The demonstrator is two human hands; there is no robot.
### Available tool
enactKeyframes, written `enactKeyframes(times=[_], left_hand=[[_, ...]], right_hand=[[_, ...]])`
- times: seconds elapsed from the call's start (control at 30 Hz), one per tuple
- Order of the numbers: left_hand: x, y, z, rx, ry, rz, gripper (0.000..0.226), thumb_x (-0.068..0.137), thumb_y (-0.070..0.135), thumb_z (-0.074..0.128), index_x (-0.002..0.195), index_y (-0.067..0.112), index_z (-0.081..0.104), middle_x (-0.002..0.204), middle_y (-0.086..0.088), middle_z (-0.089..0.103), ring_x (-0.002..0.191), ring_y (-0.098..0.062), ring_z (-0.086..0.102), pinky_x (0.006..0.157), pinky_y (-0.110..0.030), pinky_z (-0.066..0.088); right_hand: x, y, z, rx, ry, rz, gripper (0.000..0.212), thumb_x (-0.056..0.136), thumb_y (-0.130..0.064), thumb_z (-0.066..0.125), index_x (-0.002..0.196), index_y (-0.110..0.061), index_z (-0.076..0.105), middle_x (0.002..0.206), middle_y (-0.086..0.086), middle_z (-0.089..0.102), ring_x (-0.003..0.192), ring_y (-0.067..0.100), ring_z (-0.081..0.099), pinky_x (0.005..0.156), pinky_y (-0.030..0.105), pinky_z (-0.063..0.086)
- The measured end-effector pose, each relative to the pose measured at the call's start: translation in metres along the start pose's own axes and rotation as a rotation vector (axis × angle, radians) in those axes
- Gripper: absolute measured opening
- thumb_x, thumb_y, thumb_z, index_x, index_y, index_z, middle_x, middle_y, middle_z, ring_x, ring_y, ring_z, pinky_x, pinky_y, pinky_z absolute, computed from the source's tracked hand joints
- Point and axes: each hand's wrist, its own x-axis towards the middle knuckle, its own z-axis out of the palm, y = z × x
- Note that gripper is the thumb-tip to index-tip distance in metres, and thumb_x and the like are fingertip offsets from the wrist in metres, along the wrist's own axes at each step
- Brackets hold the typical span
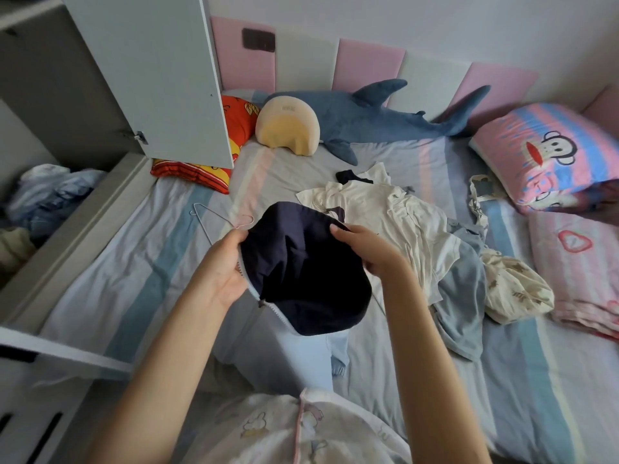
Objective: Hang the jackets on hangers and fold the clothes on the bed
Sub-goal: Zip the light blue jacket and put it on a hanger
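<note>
I hold a jacket [301, 276] up over the striped bed [160, 262]; its navy lining faces me and its light blue outside hangs below with a zip edge. My left hand [227, 262] grips the left side of its collar opening, and my right hand [365, 249] grips the right side. Two thin wire hangers [214, 217] lie on the sheet just beyond my left hand. A cream shirt [385, 209], a grey-blue garment [465, 309] and a printed cream piece [516, 289] lie crumpled to the right.
An open wardrobe door [160, 72] juts over the bed's far left corner. A plush shark [368, 118], a beige cushion [288, 125] and a red pillow [234, 128] sit at the headboard. A pink cartoon pillow [549, 152] and folded pink blanket [576, 269] are at right.
</note>
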Motion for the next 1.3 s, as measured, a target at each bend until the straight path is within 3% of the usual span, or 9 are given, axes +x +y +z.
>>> enactKeyframes(times=[0.1, 0.3, 0.43, 0.57, 0.73, 0.87, 1.0, 1.13, 1.3], left_hand=[[0.009, 0.006, -0.022, 0.075, 0.109, 0.007, 0.027, 0.098, 0.014, 0.036, 0.092, 0.007, 0.061, 0.083, -0.008, 0.067, 0.074, -0.016, 0.064, 0.063, -0.025, 0.05], [0.026, 0.014, -0.06, 0.878, 0.183, 0.179, 0.022, 0.098, 0.017, 0.046, 0.076, 0.015, 0.045, 0.078, -0.008, 0.046, 0.073, -0.019, 0.042, 0.067, -0.031, 0.034], [0.022, 0.011, -0.049, 0.366, 0.228, 0.038, 0.024, 0.098, 0.005, 0.042, 0.08, 0.02, 0.046, 0.065, -0.002, 0.058, 0.055, -0.013, 0.055, 0.05, -0.02, 0.044], [0.018, -0.008, -0.055, -0.039, 0.266, -0.171, 0.025, 0.1, 0.007, 0.034, 0.085, 0.018, 0.051, 0.057, -0.009, 0.061, 0.037, -0.014, 0.058, 0.035, -0.018, 0.045], [0.021, -0.026, -0.071, 0.79, 0.136, -0.121, 0.031, 0.091, -0.005, 0.043, 0.1, 0.012, 0.067, 0.085, -0.012, 0.066, 0.062, -0.016, 0.059, 0.055, -0.023, 0.047], [0.029, -0.026, -0.073, 1.439, 0.175, 0.17, 0.026, 0.093, 0.018, 0.055, 0.116, 0.018, 0.065, 0.125, -0.005, 0.062, 0.113, -0.026, 0.057, 0.097, -0.039, 0.044], [0.004, -0.023, -0.019, 1.106, -0.362, 0.578, 0.056, 0.089, 0.027, 0.064, 0.14, 0.018, 0.045, 0.145, 0.013, 0.038, 0.136, 0.003, 0.03, 0.113, -0.017, 0.022], [0.004, -0.033, 0.02, 1.489, -0.42, 0.876, 0.077, 0.081, 0.019, 0.071, 0.147, 0.027, 0.032, 0.146, 0.009, 0.042, 0.128, -0.008, 0.045, 0.103, -0.028, 0.041], [0.032, -0.03, 0.023, 1.495, -0.11, 1.044, 0.008, 0.079, 0.014, 0.068, 0.082, 0.008, 0.064, 0.072, -0.009, 0.065, 0.067, -0.033, 0.062, 0.056, -0.035, 0.045]], right_hand=[[-0.005, 0.015, -0.009, 0.173, -0.02, -0.034, 0.028, 0.096, -0.029, 0.054, 0.109, -0.008, 0.066, 0.115, 0.013, 0.068, 0.111, 0.025, 0.062, 0.102, 0.037, 0.046], [-0.017, 0.019, -0.026, 0.222, -0.232, -0.041, 0.07, 0.065, -0.047, 0.083, 0.111, 0.002, 0.063, 0.1, 0.013, 0.071, 0.093, 0.023, 0.068, 0.08, 0.029, 0.056], [-0.009, 0.024, -0.021, 0.358, -0.214, -0.015, 0.094, 0.052, -0.057, 0.086, 0.121, 0.001, 0.057, 0.104, 0.012, 0.07, 0.097, 0.022, 0.068, 0.078, 0.029, 0.056], [-0.009, 0.026, -0.004, 0.478, -0.237, 0.136, 0.049, 0.082, -0.051, 0.054, 0.097, -0.006, 0.064, 0.073, 0.006, 0.068, 0.068, 0.015, 0.068, 0.057, 0.024, 0.055], [-0.011, 0.03, 0.004, 0.591, -0.228, 0.202, 0.037, 0.077, -0.041, 0.06, 0.069, -0.006, 0.07, 0.068, 0.009, 0.068, 0.066, 0.021, 0.068, 0.06, 0.027, 0.055], [-0.01, 0.029, 0.007, 0.608, -0.213, 0.2, 0.041, 0.085, -0.041, 0.051, 0.072, -0.007, 0.07, 0.07, 0.007, 0.068, 0.069, 0.019, 0.068, 0.065, 0.026, 0.056], [-0.015, 0.02, 0.013, 0.675, -0.231, 0.163, 0.041, 0.091, -0.034, 0.047, 0.076, -0.008, 0.075, 0.075, 0.007, 0.071, 0.071, 0.018, 0.07, 0.067, 0.026, 0.057], [-0.021, 0.017, 0.017, 0.656, -0.235, 0.114, 0.048, 0.098, -0.032, 0.036, 0.089, -0.007, 0.076, 0.089, 0.01, 0.073, 0.083, 0.02, 0.071, 0.075, 0.028, 0.057], [-0.02, 0.04, 0.008, 0.371, -0.055, -0.018, 0.072, 0.077, -0.057, 0.066, 0.115, 0.004, 0.062, 0.105, 0.02, 0.062, 0.098, 0.03, 0.06, 0.093, 0.038, 0.047]])
